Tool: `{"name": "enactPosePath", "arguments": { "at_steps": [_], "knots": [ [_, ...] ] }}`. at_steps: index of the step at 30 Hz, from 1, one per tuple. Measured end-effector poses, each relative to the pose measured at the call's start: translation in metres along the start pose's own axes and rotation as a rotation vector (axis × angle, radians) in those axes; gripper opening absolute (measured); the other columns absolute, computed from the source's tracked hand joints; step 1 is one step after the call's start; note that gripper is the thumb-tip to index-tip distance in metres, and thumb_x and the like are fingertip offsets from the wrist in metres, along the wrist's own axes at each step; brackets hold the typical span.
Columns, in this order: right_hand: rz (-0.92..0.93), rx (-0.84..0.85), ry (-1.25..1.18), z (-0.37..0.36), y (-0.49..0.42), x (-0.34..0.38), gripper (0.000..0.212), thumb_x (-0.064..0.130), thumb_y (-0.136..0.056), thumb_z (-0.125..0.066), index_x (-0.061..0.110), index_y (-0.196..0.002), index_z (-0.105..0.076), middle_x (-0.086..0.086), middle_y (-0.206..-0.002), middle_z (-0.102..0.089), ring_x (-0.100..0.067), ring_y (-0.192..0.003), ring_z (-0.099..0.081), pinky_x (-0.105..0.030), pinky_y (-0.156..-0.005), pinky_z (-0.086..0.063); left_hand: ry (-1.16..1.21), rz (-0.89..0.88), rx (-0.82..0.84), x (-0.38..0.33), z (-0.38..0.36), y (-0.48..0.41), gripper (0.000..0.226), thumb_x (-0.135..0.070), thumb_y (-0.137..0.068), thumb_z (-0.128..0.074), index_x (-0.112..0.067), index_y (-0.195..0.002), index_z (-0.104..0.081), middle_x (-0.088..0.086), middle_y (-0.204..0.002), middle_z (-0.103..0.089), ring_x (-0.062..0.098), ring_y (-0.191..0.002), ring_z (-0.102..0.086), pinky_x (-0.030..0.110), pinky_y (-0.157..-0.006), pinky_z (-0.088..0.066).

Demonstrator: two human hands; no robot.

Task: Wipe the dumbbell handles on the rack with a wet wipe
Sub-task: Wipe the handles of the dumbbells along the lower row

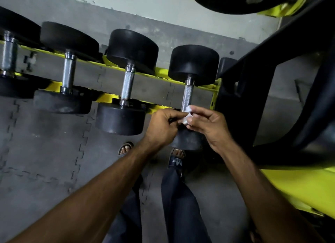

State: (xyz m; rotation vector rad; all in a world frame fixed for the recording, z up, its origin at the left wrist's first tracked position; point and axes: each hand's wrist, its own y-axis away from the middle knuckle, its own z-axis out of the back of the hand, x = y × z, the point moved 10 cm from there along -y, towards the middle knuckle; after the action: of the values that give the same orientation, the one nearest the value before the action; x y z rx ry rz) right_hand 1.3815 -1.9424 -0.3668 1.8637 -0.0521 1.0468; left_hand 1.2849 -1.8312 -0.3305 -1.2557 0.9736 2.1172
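Several black dumbbells with knurled steel handles lie across a yellow rack (204, 88). The rightmost dumbbell handle (188, 96) runs toward me. At its near end a small crumpled white wet wipe (187, 115) is pinched between my left hand (163, 126) and my right hand (208, 126), both with fingers curled on it. The wipe touches the handle's lower end. My hands cover part of this dumbbell's near head (186, 139). The neighbouring handle (127, 86) to the left is bare.
A black machine frame (253, 90) and a yellow beam (299, 186) crowd the right side. A large black weight plate (241, 0) hangs at the top. Grey interlocking floor mats (45, 143) lie below. My sandalled feet (176, 156) stand under the rack.
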Motion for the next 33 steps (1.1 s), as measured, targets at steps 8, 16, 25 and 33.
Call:
{"name": "enactPosePath", "arguments": {
  "at_steps": [8, 16, 25, 33],
  "knots": [
    [0.222, -0.226, 0.544, 0.037, -0.034, 0.024, 0.017, 0.0, -0.079, -0.077, 0.014, -0.089, -0.079, 0.004, -0.081, -0.075, -0.007, -0.073, -0.07, -0.024, -0.071, -0.058, -0.414, 0.142, -0.109, 0.016, 0.006, 0.016, 0.034, -0.021, -0.081, -0.079, -0.018, -0.114, -0.071, 0.002, -0.108, -0.067, 0.022, -0.098, -0.064, 0.039, -0.085, -0.056],
    [0.517, 0.274, 1.383, -0.044, -0.067, 0.019, 0.017, 0.004, -0.071, -0.078, 0.015, -0.084, -0.08, -0.002, -0.083, -0.074, -0.011, -0.077, -0.067, -0.021, -0.072, -0.05, -0.512, 0.173, -0.121, 0.032, 0.006, 0.031, 0.039, -0.041, -0.083, -0.075, -0.023, -0.117, -0.067, 0.001, -0.112, -0.062, 0.031, -0.096, -0.063, 0.044, -0.078, -0.054],
    [0.386, 0.652, 2.094, -0.129, -0.065, -0.013, 0.021, 0.015, -0.092, -0.058, 0.007, -0.108, -0.069, -0.014, -0.111, -0.067, -0.032, -0.104, -0.064, -0.032, -0.077, -0.047, -0.609, 0.064, -0.023, 0.031, 0.004, 0.034, 0.04, -0.042, -0.083, -0.074, -0.025, -0.118, -0.066, -0.001, -0.114, -0.061, 0.032, -0.099, -0.063, 0.042, -0.074, -0.054],
    [0.456, 0.609, 2.097, -0.125, -0.054, 0.007, 0.019, 0.013, -0.093, -0.059, 0.006, -0.107, -0.069, -0.015, -0.111, -0.066, -0.034, -0.105, -0.064, -0.036, -0.082, -0.051, -0.623, 0.036, 0.083, 0.032, 0.002, 0.03, 0.049, -0.039, -0.08, -0.076, -0.027, -0.126, -0.065, 0.001, -0.126, -0.059, 0.035, -0.108, -0.061, 0.042, -0.081, -0.054]
  ]
}}
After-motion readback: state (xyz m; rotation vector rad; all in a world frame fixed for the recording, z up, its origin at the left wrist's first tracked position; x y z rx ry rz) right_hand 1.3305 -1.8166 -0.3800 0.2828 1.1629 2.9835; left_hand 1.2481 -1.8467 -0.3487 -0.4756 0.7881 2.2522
